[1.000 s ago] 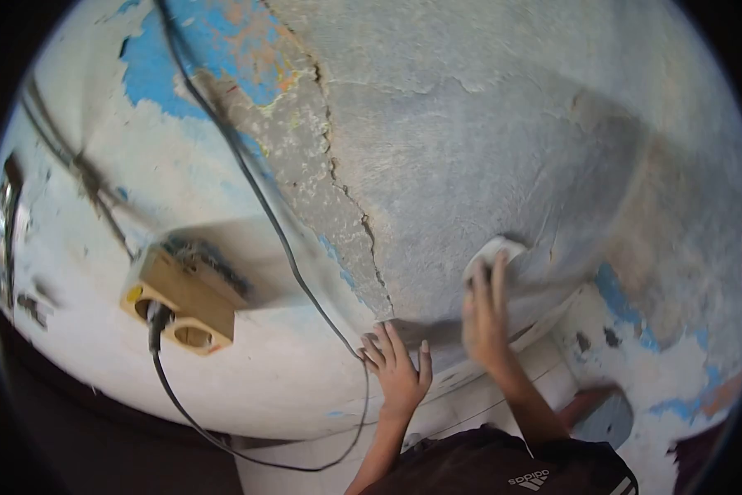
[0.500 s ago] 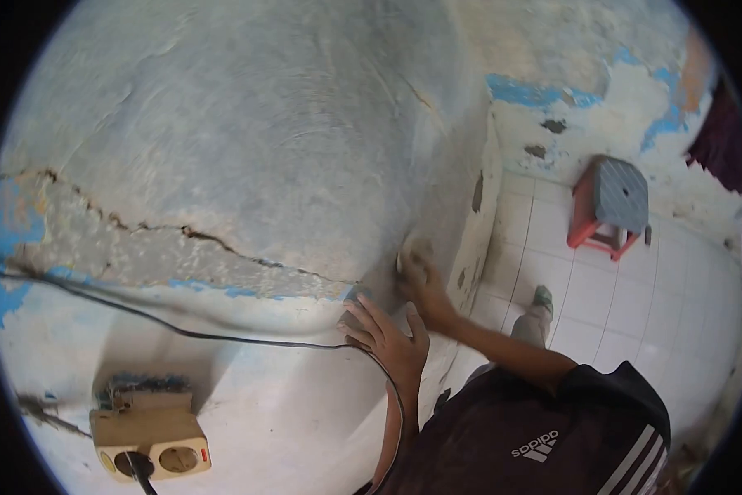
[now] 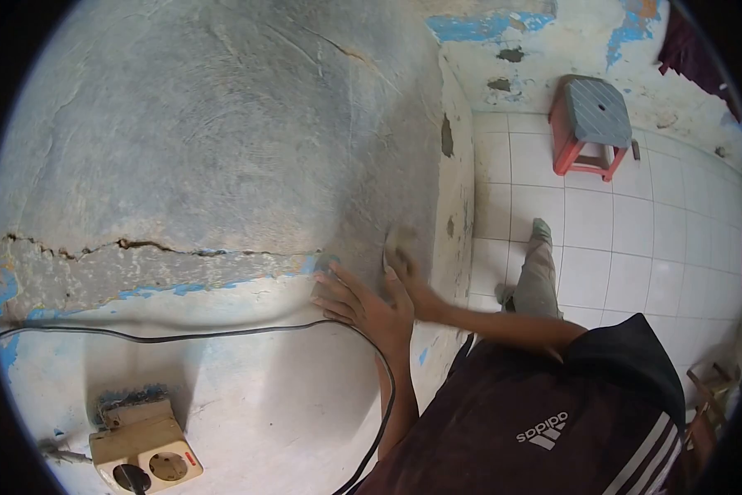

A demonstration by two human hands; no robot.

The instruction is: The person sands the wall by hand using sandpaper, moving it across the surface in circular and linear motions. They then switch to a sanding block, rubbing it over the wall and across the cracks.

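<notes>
Right hand (image 3: 408,266) has neared left hand (image 3: 371,307), pale pad (image 3: 392,246) blurred against cracked wall (image 3: 222,148)

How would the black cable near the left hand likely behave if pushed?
The black cable would probably flex easily, since it bends smoothly near the left hand. It is probably light, being thin. A push might shift only part, as it runs out of frame.

The one view looks from the wearer's head, forward and steeply down, through a wide lens that leaves the frame's corners dark. It sits close to the cracked grey plaster wall (image 3: 189,148) filling the upper left and the dark maroon shirt with white stripes (image 3: 486,421) at lower right; the white tiled floor (image 3: 610,264) lies farther off, at right.
</notes>
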